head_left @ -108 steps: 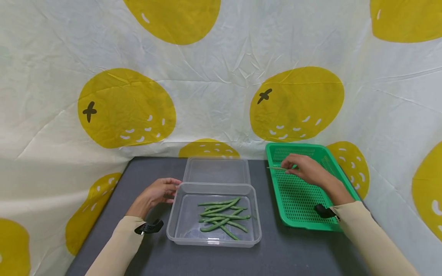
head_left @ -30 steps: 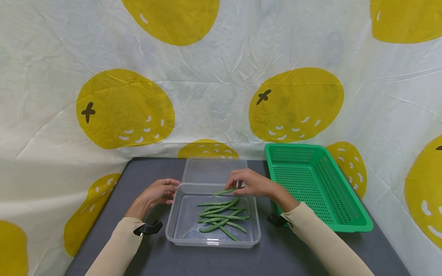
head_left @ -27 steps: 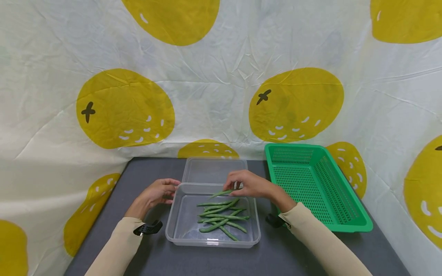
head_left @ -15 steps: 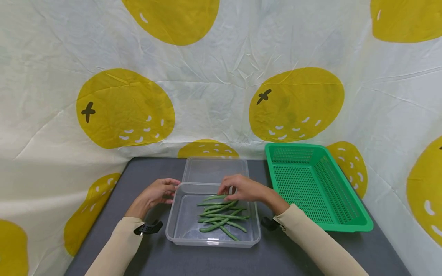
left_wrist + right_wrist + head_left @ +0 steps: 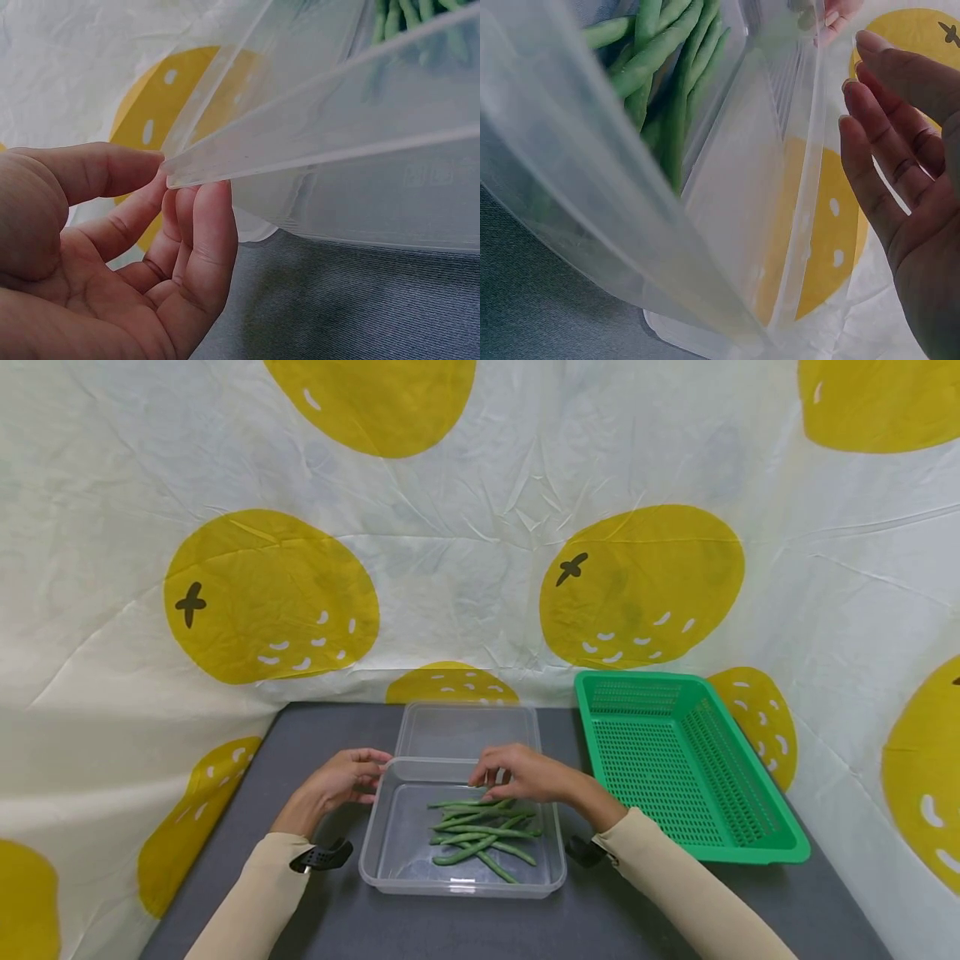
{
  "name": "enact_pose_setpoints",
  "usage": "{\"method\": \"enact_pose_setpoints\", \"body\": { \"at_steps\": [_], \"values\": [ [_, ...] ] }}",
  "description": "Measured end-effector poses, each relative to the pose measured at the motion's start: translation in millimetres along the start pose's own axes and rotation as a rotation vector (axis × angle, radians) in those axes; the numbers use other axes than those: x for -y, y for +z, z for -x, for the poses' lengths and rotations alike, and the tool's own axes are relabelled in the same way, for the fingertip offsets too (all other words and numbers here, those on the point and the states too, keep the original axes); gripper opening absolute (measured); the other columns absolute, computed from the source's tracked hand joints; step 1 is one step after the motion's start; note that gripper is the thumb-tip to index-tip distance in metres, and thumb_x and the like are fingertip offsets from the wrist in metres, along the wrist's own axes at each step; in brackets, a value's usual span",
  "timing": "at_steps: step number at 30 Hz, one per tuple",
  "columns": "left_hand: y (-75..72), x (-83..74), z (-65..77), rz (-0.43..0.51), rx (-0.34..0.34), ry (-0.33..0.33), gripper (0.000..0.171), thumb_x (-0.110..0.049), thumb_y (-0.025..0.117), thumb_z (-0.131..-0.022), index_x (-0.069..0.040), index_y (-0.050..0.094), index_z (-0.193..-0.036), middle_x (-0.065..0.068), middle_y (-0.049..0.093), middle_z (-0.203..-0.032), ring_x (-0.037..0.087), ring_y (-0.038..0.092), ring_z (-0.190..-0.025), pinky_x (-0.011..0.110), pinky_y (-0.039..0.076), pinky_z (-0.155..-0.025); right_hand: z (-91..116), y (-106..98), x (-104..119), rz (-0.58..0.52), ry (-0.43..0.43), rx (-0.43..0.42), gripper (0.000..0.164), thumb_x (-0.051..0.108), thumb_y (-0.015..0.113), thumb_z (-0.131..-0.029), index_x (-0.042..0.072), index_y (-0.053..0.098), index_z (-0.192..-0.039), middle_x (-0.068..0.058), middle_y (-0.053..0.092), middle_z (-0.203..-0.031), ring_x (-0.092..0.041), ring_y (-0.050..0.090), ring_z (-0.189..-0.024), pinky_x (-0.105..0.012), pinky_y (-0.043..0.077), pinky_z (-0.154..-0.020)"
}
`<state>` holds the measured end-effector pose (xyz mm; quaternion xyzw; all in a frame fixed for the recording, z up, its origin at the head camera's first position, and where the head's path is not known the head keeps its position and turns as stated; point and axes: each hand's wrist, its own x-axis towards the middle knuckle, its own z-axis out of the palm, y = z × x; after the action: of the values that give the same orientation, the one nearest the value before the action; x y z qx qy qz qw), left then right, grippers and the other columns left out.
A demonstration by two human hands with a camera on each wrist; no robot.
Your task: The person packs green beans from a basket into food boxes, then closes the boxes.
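Observation:
A clear plastic food container (image 5: pixel 378 872) stands on the dark table with several green beans (image 5: pixel 487 831) lying crossed in it. My left hand (image 5: pixel 347 781) holds the container's far left corner; in the left wrist view the thumb (image 5: pixel 112 169) is at the rim's corner and fingertips lie under its edge. Over the far right part of the container is my right hand (image 5: pixel 521 774), fingers parted and nothing between them. In the right wrist view its fingers (image 5: pixel 885 157) are spread and relaxed, above the rim and beside the beans (image 5: pixel 660 60).
A green perforated basket (image 5: pixel 757 777) stands to the right of the container, with no beans in it. Behind the container lies its clear lid (image 5: pixel 465 731). A white curtain (image 5: pixel 465 585) with yellow fruit prints hangs at the table's back edge.
My right hand carried a green bean leftward from the basket, lowered it onto the beans in the container and let go. My left hand stayed at the container's corner.

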<state>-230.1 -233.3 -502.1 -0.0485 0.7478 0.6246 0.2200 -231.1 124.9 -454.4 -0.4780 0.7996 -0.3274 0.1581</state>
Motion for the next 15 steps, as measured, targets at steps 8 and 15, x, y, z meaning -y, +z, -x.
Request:
{"method": "enact_pose_setpoints", "body": {
  "at_steps": [8, 15],
  "values": [
    [1.8, -0.2, -0.4, -0.004, -0.001, 0.000, 0.042, -0.009, 0.060, -0.098, 0.006, 0.054, -0.136, 0.019, 0.068, -0.108, 0.023, 0.065, -0.085, 0.038, 0.057, -0.071, 15.1, -6.4, -0.2, -0.084, 0.113, -0.103, 0.021, 0.027, 0.065, -0.100, 0.022, 0.070, -0.120, 0.005, 0.069, -0.113, -0.015, 0.066, -0.100, -0.040, 0.055, -0.090],
    [-0.7, -2.1, 0.1, -0.046, -0.012, 0.001, 0.042, -0.009, 0.060, -0.096, 0.005, 0.055, -0.136, 0.022, 0.066, -0.114, 0.024, 0.065, -0.087, 0.038, 0.058, -0.072, 22.6, -15.2, -5.2, -0.115, 0.261, -0.232, 0.034, 0.033, 0.066, -0.099, 0.016, 0.066, -0.129, -0.004, 0.069, -0.120, -0.020, 0.064, -0.106, -0.036, 0.054, -0.085]
  ]
}}
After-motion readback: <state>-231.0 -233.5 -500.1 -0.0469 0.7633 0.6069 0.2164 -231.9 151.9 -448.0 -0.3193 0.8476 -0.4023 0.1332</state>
